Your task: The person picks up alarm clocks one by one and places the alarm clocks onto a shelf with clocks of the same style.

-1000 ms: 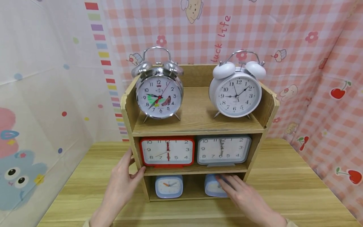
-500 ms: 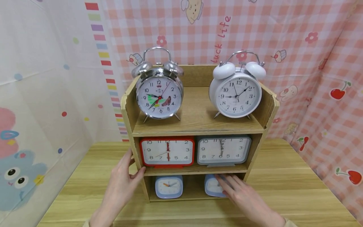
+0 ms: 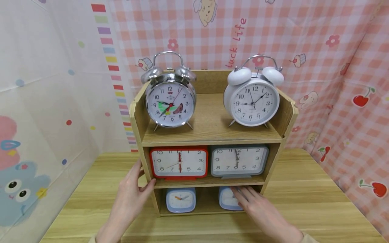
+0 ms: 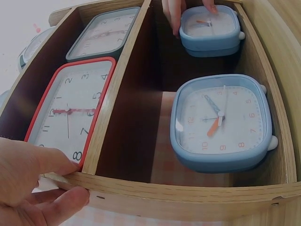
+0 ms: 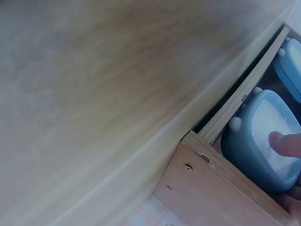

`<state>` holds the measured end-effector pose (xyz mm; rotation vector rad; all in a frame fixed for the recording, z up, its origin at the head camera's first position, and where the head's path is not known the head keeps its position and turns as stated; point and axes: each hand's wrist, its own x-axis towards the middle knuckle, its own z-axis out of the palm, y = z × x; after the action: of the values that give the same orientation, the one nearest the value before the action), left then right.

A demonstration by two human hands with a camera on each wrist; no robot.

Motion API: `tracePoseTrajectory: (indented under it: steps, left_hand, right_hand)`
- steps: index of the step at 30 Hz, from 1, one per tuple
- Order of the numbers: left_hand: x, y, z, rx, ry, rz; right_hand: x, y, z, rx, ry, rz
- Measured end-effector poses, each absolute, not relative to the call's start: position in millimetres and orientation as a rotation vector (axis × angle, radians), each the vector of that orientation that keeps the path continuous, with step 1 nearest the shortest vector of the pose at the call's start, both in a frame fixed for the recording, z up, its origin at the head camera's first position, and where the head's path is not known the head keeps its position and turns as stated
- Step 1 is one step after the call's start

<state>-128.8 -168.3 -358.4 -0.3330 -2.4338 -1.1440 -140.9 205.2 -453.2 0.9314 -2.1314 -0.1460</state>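
Note:
My left hand (image 3: 130, 190) grips the left side panel of a small wooden shelf (image 3: 212, 135), thumb at its front edge and fingers behind. In the lowest compartment, my right hand (image 3: 259, 207) holds the right one of two small light-blue alarm clocks. Its thumb lies on the face of that blue alarm clock (image 5: 270, 136) in the right wrist view, while other fingers reach over its far side. The matching left blue alarm clock (image 4: 221, 122) stands apart from it, face outward. Above them, a red-framed clock (image 3: 179, 177) and a grey-framed clock (image 3: 238, 173) stand side by side.
A chrome twin-bell alarm clock (image 3: 171, 104) and a white twin-bell alarm clock (image 3: 253, 103) stand on the top board. The shelf stands on a wood-grain table (image 3: 307, 202), with a checked pink cloth (image 3: 273, 30) behind it.
The right hand shifts slightly left at the right blue alarm clock, and a little more of the clock's face shows. The left hand keeps its place on the shelf.

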Motion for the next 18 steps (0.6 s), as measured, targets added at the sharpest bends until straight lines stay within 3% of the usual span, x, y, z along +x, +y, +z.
tracePoseTrajectory:
  steps: [18]
  left_hand:
    - [-129.1,-168.9,-358.6,-0.324,-2.443,-1.156]
  right_hand:
    - [-140.1,205.8,-453.0,0.942,-2.196,-0.185]
